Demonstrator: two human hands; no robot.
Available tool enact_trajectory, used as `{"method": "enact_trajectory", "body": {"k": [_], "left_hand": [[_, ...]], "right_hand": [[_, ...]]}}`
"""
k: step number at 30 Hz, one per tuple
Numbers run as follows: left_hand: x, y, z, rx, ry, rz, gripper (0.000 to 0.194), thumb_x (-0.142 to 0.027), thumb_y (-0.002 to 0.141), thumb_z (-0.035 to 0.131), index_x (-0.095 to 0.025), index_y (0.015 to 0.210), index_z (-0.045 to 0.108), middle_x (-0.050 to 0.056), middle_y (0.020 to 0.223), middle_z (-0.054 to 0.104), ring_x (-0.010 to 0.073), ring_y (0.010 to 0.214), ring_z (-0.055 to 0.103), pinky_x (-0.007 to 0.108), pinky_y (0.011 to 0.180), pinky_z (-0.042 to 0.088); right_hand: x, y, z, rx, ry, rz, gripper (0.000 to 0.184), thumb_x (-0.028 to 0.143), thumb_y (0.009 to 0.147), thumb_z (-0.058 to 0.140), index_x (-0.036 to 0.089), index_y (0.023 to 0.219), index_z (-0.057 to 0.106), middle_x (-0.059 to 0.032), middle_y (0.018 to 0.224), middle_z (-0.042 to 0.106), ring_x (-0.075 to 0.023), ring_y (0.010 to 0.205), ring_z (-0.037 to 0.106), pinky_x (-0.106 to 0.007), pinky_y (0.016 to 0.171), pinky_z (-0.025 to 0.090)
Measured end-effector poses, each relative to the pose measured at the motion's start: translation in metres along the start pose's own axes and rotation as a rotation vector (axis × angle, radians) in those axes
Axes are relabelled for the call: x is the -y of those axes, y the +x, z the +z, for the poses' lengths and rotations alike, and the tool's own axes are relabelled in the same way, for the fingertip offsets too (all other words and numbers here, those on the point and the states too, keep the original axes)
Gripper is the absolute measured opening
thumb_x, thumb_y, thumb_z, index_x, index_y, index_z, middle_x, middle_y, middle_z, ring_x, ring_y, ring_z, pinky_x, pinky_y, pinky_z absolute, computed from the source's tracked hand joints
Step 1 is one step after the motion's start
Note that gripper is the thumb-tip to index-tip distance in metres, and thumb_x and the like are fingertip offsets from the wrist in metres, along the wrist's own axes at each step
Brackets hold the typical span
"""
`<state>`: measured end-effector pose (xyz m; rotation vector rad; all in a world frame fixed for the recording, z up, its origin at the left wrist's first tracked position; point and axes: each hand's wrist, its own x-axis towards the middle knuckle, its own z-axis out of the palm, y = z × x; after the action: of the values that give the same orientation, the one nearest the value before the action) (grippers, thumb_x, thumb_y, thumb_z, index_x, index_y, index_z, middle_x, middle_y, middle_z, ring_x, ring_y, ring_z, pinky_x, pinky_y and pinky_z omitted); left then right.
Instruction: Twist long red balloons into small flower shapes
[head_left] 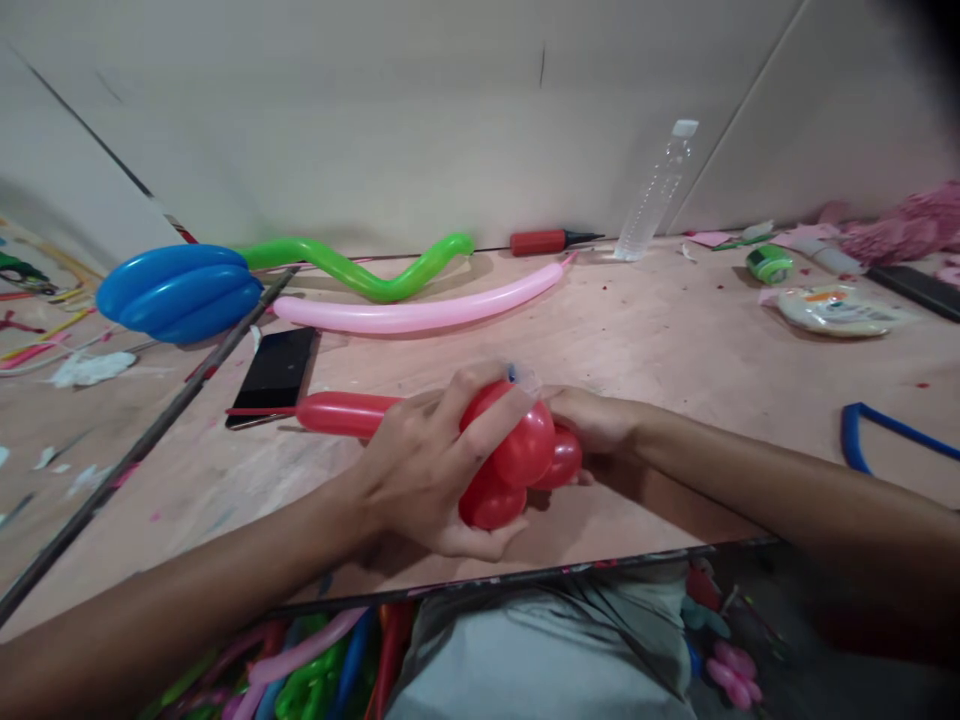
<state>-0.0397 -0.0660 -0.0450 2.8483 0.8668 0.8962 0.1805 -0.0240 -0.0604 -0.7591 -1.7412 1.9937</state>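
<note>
My left hand [431,460] is wrapped around a red twisting balloon [521,445] that is twisted into several round bubbles. One long straight section of this balloon points left from under the hand and ends in a thin uninflated tail, which passes over a black phone [277,370]. At the far side of the bubbles is my right hand [592,420], its fingers curled against the balloon and partly hidden by it. A small clear and blue bit shows at the top of the bubbles, by the fingertips; what it is I cannot tell.
Behind lie a pink balloon [420,315], a green balloon [390,285] joined to blue loops [180,293], and a red hand pump [538,242]. A clear bottle [654,195] stands by the wall. Rightward are a white packet [836,310], green tape [769,264] and a blue strip [855,440].
</note>
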Motion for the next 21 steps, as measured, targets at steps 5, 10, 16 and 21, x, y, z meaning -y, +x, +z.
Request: {"method": "enact_trajectory", "body": {"k": [5,10,16,21], "left_hand": [[-0.003,0.004,-0.012,-0.106,-0.169,-0.218,0.109,-0.063,0.069,0.076,-0.038,0.159,0.02,0.012,0.151,0.048,0.0462,0.127,0.058,0.06,0.094,0.057],[0.002,0.014,-0.028,-0.084,-0.383,-0.374,0.09,-0.06,0.08,0.07,-0.033,0.155,0.029,0.008,0.154,0.043,0.0426,0.138,0.05,0.058,0.112,0.048],[0.006,0.012,-0.036,-0.139,-0.669,-0.507,0.067,-0.058,0.083,0.067,-0.034,0.142,0.047,0.0,0.141,0.057,0.0331,0.134,0.054,0.04,0.104,0.057],[-0.005,0.012,-0.037,0.022,-1.01,-0.637,0.062,-0.049,0.083,0.057,-0.035,0.143,0.047,0.0,0.118,0.071,0.029,0.106,0.072,0.037,0.071,0.065]], "right_hand": [[0.009,-0.008,0.015,-0.349,-0.337,-0.437,0.019,0.025,0.098,0.051,0.019,0.096,0.069,-0.0024,0.096,0.076,-0.0166,0.089,0.07,-0.03,0.083,0.056],[0.015,-0.019,0.015,-0.449,-0.922,-0.845,0.045,0.004,0.086,0.047,0.021,0.125,0.058,-0.0075,0.123,0.072,-0.0198,0.109,0.069,-0.037,0.092,0.057],[0.008,-0.018,0.019,-0.467,-1.342,-0.883,0.058,0.015,0.095,0.059,0.028,0.148,0.039,-0.0118,0.154,0.049,-0.0236,0.144,0.05,-0.042,0.108,0.054],[0.006,-0.016,0.02,-0.604,-1.512,-1.032,0.045,0.017,0.098,0.061,0.028,0.141,0.05,-0.0078,0.142,0.059,-0.0203,0.134,0.059,-0.037,0.108,0.055]]}}
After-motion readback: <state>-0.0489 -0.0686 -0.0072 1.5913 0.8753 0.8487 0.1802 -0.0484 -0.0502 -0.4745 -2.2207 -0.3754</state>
